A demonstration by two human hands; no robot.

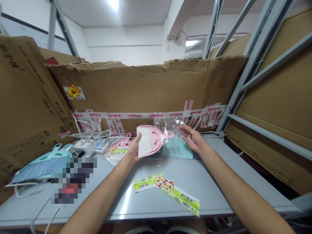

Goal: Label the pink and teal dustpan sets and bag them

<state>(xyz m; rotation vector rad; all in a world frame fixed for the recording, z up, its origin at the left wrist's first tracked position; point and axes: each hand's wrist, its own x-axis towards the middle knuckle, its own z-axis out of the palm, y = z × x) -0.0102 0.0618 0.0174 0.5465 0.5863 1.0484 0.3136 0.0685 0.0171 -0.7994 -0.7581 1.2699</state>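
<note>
My left hand (134, 149) grips a small pink dustpan (160, 143) by its wide end. A white-bristled brush (145, 142) lies nested in the pan, and the looped handle points right. My right hand (191, 136) is beside that handle, its fingers curled at a crinkled clear plastic bag (179, 123). The bag's outline is hard to make out. Behind and below the right hand, a pale teal dustpan (177, 148) rests on the table. Two yellow-green printed label cards (148, 182) lie in front of me, partly overlapping.
Another pink dustpan set (125, 141) in clear wrap lies left of my hand. A teal dustpan and brush (46, 159) sit at the table's left, near a white power strip (84, 146) and cables. Tall cardboard (146, 87) walls the back; a grey metal rack (240, 87) stands right.
</note>
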